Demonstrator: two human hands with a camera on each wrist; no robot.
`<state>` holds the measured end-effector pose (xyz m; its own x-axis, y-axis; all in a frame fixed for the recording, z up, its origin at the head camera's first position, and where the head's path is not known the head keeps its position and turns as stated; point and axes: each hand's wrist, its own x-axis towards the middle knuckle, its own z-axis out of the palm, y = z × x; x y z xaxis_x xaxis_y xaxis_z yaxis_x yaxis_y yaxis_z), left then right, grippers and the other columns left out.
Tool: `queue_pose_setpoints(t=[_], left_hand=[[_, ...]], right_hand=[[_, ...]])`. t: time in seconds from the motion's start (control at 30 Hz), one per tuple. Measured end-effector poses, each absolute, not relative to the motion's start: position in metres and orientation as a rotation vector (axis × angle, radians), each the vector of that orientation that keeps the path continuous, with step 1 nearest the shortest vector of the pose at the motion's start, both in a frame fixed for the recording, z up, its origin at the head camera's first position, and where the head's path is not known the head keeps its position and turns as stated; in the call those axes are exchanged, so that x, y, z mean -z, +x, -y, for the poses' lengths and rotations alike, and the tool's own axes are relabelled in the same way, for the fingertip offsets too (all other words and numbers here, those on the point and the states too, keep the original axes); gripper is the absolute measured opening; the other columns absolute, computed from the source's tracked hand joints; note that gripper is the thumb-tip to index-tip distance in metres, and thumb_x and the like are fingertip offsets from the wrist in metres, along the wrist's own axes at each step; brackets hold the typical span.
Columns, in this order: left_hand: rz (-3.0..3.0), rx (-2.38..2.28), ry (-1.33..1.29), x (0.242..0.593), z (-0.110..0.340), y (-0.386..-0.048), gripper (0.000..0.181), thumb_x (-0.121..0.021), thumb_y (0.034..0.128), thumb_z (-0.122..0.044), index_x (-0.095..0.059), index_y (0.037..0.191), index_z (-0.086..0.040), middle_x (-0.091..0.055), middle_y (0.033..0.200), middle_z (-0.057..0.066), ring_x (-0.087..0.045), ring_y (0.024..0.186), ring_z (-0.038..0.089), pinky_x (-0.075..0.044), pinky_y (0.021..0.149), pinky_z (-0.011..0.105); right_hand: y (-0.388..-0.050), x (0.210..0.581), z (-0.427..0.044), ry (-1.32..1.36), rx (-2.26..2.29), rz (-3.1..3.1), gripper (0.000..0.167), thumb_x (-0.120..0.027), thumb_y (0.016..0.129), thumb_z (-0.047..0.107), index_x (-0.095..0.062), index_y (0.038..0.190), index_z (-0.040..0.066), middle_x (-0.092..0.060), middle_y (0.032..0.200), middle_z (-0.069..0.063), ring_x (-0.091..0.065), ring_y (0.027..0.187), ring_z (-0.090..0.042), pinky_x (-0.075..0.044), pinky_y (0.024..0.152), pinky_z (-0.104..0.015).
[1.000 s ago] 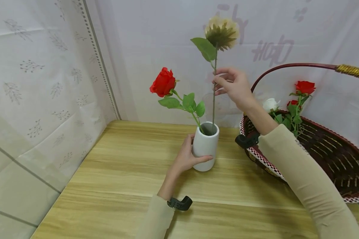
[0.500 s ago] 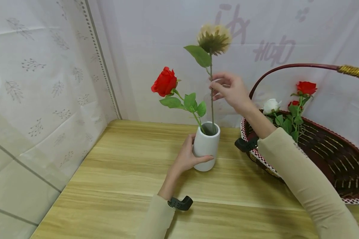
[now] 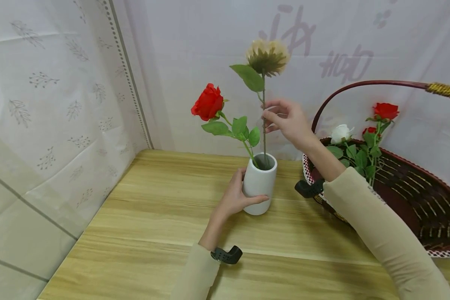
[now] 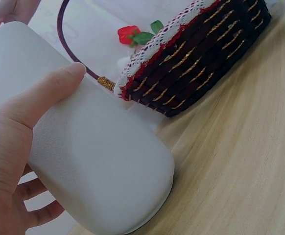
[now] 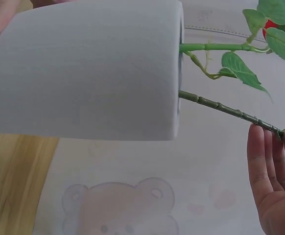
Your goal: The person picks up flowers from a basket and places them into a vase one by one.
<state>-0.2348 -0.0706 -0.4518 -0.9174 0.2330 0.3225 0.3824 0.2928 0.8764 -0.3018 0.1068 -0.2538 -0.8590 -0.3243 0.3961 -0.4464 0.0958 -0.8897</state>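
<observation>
A white vase (image 3: 260,187) stands upright on the wooden table, and my left hand (image 3: 237,196) grips its side, thumb across the front. In the left wrist view the thumb (image 4: 59,88) lies along the vase wall. My right hand (image 3: 288,123) pinches the stem of a cream flower (image 3: 267,58) above the vase; the stem (image 5: 225,108) runs down inside the mouth, where its lower end is hidden. A red rose (image 3: 208,102) with green leaves leans to the left out of the same mouth.
At the right a dark woven basket (image 3: 416,200) with lace trim and a tall arched handle (image 3: 378,82) holds a white rose (image 3: 340,133) and red roses (image 3: 386,111). Behind the table (image 3: 153,216) hangs a pale printed cloth (image 3: 187,50).
My right hand has moved down and slightly left, and the cream flower has sunk lower into the vase. The left hand keeps its grip on the vase.
</observation>
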Motion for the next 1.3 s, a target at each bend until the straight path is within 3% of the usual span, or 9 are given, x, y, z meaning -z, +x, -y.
queue_pose_setpoints(t=[0.6,0.9,1.3], left_hand=[[2.432,1.677,-0.571,0.451,0.071,-0.234,0.091,-0.094,0.0709,-0.035,-0.04,0.142,-0.016,-0.052,0.131,0.001,-0.053,0.116,0.018,-0.048,0.096,0.041],[2.438,1.666,-0.559,0.452,0.072,-0.235,0.092,-0.094,0.07,-0.035,-0.04,0.142,-0.016,-0.051,0.132,0.002,-0.052,0.117,0.018,-0.048,0.096,0.042],[2.432,1.699,-0.564,0.451,0.071,-0.234,0.093,-0.093,0.0713,-0.036,-0.039,0.144,-0.015,-0.052,0.132,0.001,-0.053,0.117,0.018,-0.048,0.097,0.042]], right_hand=[[-0.299,0.262,-0.106,0.831,-1.903,2.309,0.028,-0.061,0.101,0.007,-0.057,0.126,-0.006,-0.066,0.102,-0.017,-0.066,0.081,-0.019,-0.059,0.073,-0.032],[-0.298,0.255,-0.108,0.821,-1.905,2.246,0.026,-0.061,0.102,0.009,-0.059,0.125,-0.002,-0.066,0.099,-0.009,-0.065,0.08,-0.019,-0.059,0.074,-0.031],[-0.298,0.248,-0.112,0.789,-1.827,2.205,0.023,-0.061,0.101,0.008,-0.061,0.123,0.001,-0.067,0.099,-0.01,-0.067,0.08,-0.019,-0.059,0.074,-0.031]])
